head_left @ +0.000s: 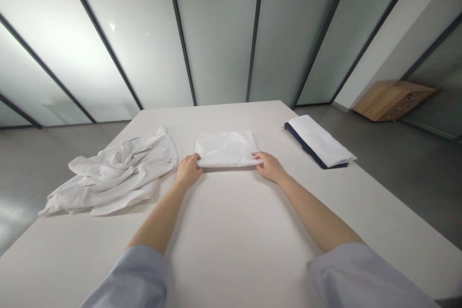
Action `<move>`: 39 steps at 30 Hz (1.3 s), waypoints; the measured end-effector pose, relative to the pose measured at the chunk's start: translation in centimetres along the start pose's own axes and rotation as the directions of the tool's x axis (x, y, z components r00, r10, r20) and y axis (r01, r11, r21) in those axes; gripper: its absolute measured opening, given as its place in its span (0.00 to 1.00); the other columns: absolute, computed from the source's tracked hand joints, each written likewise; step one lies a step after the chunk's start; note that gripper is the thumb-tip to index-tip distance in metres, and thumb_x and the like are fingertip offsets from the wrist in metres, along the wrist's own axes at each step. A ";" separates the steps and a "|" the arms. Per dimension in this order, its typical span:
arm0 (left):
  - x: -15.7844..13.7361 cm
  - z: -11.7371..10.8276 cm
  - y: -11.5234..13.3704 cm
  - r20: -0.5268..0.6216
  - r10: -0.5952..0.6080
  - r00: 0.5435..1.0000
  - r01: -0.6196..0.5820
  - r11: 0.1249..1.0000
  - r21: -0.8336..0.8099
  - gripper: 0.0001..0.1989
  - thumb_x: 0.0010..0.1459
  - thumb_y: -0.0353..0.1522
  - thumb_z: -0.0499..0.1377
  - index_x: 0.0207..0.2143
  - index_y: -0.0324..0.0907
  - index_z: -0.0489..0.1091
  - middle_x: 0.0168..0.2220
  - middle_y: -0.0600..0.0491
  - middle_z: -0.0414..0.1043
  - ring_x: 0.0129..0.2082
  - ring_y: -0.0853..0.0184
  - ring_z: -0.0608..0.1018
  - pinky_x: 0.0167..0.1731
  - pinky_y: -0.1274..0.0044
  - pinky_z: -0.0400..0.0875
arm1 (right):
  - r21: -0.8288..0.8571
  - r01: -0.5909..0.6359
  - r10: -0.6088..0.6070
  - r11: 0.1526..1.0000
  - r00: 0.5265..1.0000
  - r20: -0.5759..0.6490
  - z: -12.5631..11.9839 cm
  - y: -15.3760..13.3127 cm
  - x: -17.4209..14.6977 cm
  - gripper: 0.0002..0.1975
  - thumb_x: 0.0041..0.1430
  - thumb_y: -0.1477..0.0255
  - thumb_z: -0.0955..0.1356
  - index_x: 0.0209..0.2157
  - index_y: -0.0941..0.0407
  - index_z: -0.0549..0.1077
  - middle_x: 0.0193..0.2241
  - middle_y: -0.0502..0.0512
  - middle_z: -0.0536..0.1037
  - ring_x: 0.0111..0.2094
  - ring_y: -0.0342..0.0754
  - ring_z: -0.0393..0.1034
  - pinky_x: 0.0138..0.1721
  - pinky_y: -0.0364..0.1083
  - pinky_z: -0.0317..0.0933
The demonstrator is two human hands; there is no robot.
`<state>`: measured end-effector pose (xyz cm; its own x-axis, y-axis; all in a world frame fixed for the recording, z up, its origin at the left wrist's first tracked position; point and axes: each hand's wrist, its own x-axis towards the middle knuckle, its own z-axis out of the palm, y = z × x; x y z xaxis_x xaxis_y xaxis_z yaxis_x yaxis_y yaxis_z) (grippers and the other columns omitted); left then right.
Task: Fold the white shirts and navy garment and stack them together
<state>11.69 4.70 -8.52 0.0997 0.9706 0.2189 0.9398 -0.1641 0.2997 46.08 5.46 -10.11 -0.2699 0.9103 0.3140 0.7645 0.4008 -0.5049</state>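
Note:
A folded white cloth garment lies flat on the white table, straight ahead of me. My left hand grips its near left corner, the thumb on top and the other fingers mostly hidden. At the near right corner, my right hand pinches the cloth in the same way. The near edge between my hands looks straight and slightly raised from the table. Its exact kind of garment cannot be made out.
A crumpled white cloth spreads over the table's left side. On the right, a folded white cloth rests on a folded dark navy one near the table edge. Beyond stand frosted glass panels and a wooden cabinet.

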 end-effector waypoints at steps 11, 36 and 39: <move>1.0 0.2 -2.0 -0.025 -0.018 1.000 0.002 0.852 -0.524 0.17 0.41 0.30 0.59 0.37 0.39 0.77 0.42 0.45 0.78 0.47 0.53 0.75 0.51 0.67 0.67 | 0.291 0.021 -0.007 0.956 0.999 -0.049 0.3 1.5 0.3 0.18 0.47 0.76 0.70 0.43 0.51 0.76 0.57 0.54 0.71 0.65 0.54 0.53 0.65 0.57 0.47; 1.5 1.2 -2.4 -0.013 -0.183 0.983 0.154 0.860 -0.487 0.21 0.54 0.46 0.53 0.34 0.37 0.73 0.26 0.51 0.73 0.33 0.60 0.75 0.32 0.73 0.68 | 0.410 -0.155 0.179 0.899 0.984 -0.020 -0.4 0.2 0.2 0.16 0.55 0.60 0.66 0.39 0.54 0.77 0.41 0.55 0.81 0.46 0.57 0.73 0.49 0.53 0.63; 1.4 1.3 -2.2 -0.061 -0.163 0.985 0.123 0.898 -0.423 0.23 0.59 0.46 0.47 0.33 0.37 0.72 0.26 0.50 0.72 0.30 0.61 0.74 0.30 0.74 0.65 | 0.381 -0.177 0.217 0.907 0.974 -0.066 -0.3 0.1 0.3 0.18 0.57 0.57 0.64 0.38 0.56 0.75 0.36 0.55 0.80 0.40 0.56 0.72 0.42 0.50 0.64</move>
<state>10.22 6.68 -10.02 -0.0754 0.9718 0.2236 0.7180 -0.1027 0.6884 46.24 5.74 -9.79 -0.0580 0.9667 0.2493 0.5180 0.2426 -0.8202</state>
